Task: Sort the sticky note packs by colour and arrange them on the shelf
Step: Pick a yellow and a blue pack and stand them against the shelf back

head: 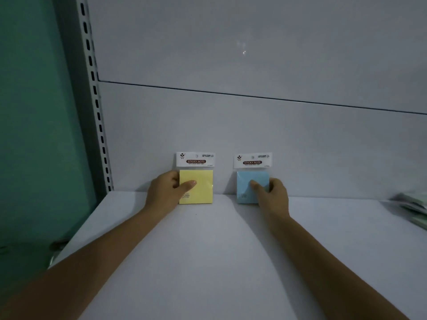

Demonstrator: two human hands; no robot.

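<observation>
At the far left stands a green wall [27, 112], and beside it a slotted metal upright [96, 105] runs down to the back corner of the white shelf [208, 262]. The left hand [165, 192] reaches to the rear of the shelf and grasps the yellow sticky note pack [198, 181] — thumb laid across its front face, fingers curled round its left edge. The pack stands upright, its base on the shelf and its white header card against the grey back panel [254, 125]. Just to the right, with a gap between them, the blue sticky note pack [251, 179] stands the same way against the panel. The right hand [271, 195] holds it, thumb on the front and fingers wrapped round the right edge. At the far right edge of the shelf, well apart from both packs, lies a loose pile of greenish packs [413, 209] — too dim to make out clearly.
</observation>
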